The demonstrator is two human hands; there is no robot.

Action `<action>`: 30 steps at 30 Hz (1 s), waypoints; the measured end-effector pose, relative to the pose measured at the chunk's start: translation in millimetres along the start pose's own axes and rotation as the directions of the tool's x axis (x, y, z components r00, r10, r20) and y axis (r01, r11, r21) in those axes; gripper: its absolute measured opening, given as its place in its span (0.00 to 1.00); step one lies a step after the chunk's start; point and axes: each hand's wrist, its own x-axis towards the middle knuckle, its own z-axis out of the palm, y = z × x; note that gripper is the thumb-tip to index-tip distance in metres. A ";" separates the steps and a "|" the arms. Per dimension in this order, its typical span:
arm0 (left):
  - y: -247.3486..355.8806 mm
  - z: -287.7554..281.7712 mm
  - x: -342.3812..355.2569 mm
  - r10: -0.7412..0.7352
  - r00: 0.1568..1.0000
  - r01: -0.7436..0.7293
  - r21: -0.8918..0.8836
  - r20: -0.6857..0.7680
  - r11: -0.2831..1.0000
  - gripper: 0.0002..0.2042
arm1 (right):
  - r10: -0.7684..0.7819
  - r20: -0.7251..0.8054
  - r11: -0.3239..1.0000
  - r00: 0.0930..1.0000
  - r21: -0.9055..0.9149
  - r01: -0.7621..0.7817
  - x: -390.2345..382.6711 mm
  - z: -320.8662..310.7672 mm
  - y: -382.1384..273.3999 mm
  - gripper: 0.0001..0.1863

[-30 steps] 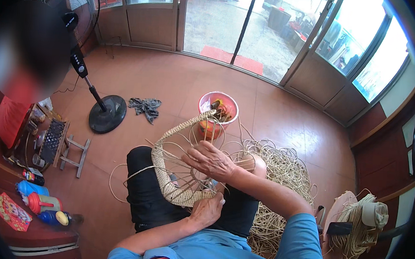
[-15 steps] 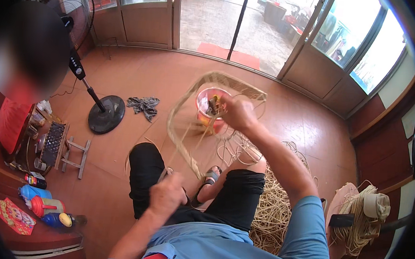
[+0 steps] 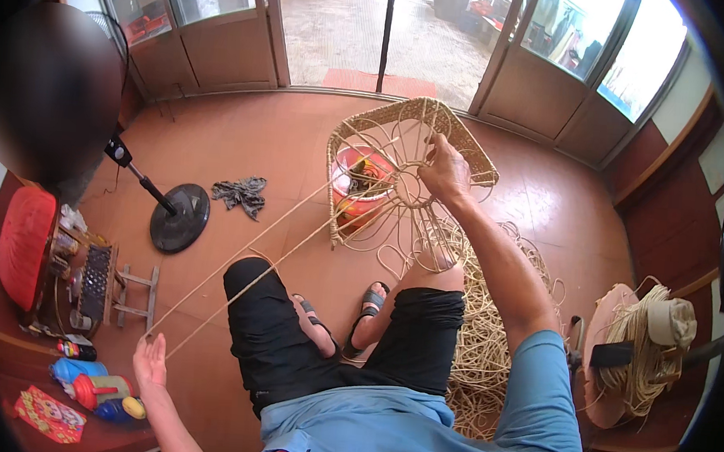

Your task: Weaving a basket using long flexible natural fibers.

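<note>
A half-woven basket (image 3: 476, 150) of tan cord is held up before my knees, with a braided band along its rim and thin looped strands meeting in a ring. My right hand (image 3: 446, 171) is closed on the strands beside that ring. Out at the lower left is my left hand (image 3: 151, 364), its fingers fairly straight, with a doubled length of cord (image 3: 249, 240) drawn taut from it to the basket. How the cord passes round those fingers is hard to make out. Behind the basket stands a red bucket (image 3: 354, 213) with small things inside, partly hidden.
A big heap of loose cord (image 3: 486, 358) lies by my right leg. At right is a reel of cord (image 3: 632, 350). A standing fan (image 3: 180, 219) and a grey rag (image 3: 240, 194) are at left, near a low wooden stool (image 3: 136, 291). Bottles (image 3: 99, 388) stand lower left.
My left hand has swung from above my lap out to the lower left, drawing the cord straight. The basket has moved right and now shows its ring of strands; my right hand has shifted slightly right.
</note>
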 end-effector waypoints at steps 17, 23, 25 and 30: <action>-46.0 131.1 -55.1 0.170 0.846 -0.485 0.599 0.505 0.637 0.20 | 0.136 0.075 0.765 0.988 0.625 -0.153 -8.5 21.1 -20.3 0.20; -67.3 306.2 -137.4 0.239 0.664 -0.673 0.428 0.709 0.603 0.29 | 0.166 0.134 0.371 0.977 0.909 -0.188 -78.4 65.3 -85.2 0.14; -71.9 326.0 -137.0 0.300 0.655 -0.711 0.432 0.693 0.556 0.32 | 0.217 0.199 0.280 0.956 0.925 -0.256 -104.8 80.3 -92.5 0.17; -101.6 335.0 -106.4 0.261 0.683 -0.710 0.535 0.682 0.458 0.32 | 0.319 0.339 -0.017 0.885 0.936 -0.352 -187.2 113.1 -95.0 0.21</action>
